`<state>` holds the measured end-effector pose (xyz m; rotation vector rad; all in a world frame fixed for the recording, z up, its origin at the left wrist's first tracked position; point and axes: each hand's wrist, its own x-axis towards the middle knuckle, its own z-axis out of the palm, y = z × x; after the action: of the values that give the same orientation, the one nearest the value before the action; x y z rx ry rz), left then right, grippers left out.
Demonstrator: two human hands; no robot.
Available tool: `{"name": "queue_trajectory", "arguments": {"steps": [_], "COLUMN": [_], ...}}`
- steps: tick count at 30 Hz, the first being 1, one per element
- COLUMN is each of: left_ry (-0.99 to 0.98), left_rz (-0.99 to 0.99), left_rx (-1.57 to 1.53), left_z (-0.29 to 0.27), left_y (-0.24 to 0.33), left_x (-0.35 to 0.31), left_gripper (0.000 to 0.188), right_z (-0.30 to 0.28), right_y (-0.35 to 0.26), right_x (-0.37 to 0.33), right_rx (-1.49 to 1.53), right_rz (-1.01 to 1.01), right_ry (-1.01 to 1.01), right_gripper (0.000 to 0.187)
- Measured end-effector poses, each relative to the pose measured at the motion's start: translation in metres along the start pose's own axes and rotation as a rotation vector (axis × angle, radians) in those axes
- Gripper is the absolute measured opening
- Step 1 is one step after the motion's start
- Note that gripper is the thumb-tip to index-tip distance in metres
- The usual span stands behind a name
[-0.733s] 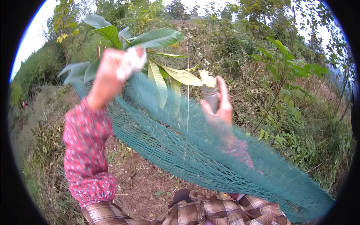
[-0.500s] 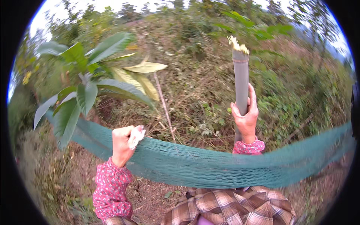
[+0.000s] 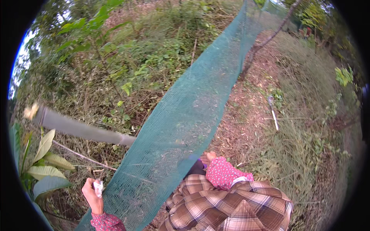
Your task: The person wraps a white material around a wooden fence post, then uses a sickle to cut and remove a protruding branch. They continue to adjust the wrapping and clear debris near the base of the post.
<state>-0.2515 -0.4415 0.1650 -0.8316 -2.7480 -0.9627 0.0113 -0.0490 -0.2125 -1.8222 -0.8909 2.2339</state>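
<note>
Scrubby hillside ground fills the head view: dry reddish leaf litter (image 3: pixel 246 115) down the middle, tangled green brush (image 3: pixel 146 65) to the left and pale dry grass (image 3: pixel 308 127) to the right. A long band of green mesh netting (image 3: pixel 185 119) is stretched diagonally from the lower left edge up toward the top of the picture, where it narrows beside a thin bent tree stem (image 3: pixel 266 42).

The left hand (image 3: pixel 91 194) is seen at the lower left, just beside the netting's edge, closed around a small white object (image 3: pixel 98 188) whose kind cannot be told. The right hand (image 3: pixel 208 158) is mostly hidden behind the mesh and a red patterned sleeve (image 3: pixel 225 173); it appears to be closed on the near end of a grey pole (image 3: pixel 81 129), though the grip itself cannot be made out clearly. The pole runs out to the left, its far end frayed and pale.

The netting is judged to be light, soft and limp, open-weave and see-through, likely to sag, snag on twigs and bunch when pulled; it is best taken by its edge or gathered in a fistful. The pole is judged stiff, smooth and moderately heavy, best gripped near its end with a full hand.

A plaid cloth (image 3: pixel 231 208) covers the lap below. Broad yellow-green leaves (image 3: pixel 44 154) are seen at the left rim, and a slim white-handled tool (image 3: pixel 273 115) lies on the litter, well apart.
</note>
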Motion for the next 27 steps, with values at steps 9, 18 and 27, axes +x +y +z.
{"name": "queue_trajectory", "arguments": {"steps": [9, 18, 27], "left_ry": [-0.016, 0.267, -0.042], "left_rz": [0.333, 0.169, 0.435], "left_rx": [0.278, -1.193, -1.352], "left_z": [0.120, 0.113, 0.234], "left_y": [0.008, 0.070, 0.258], "left_x": [0.035, 0.141, 0.202], "left_gripper": [0.073, 0.038, 0.009], "right_z": [-0.024, -0.042, -0.094], "right_y": [0.000, -0.015, -0.022], "right_x": [-0.006, -0.029, -0.002], "right_rx": [-0.081, -0.241, -0.150], "right_rz": [-0.092, -0.071, -0.094], "right_ry": [-0.034, -0.085, -0.030], "right_gripper": [0.005, 0.023, 0.017]}}
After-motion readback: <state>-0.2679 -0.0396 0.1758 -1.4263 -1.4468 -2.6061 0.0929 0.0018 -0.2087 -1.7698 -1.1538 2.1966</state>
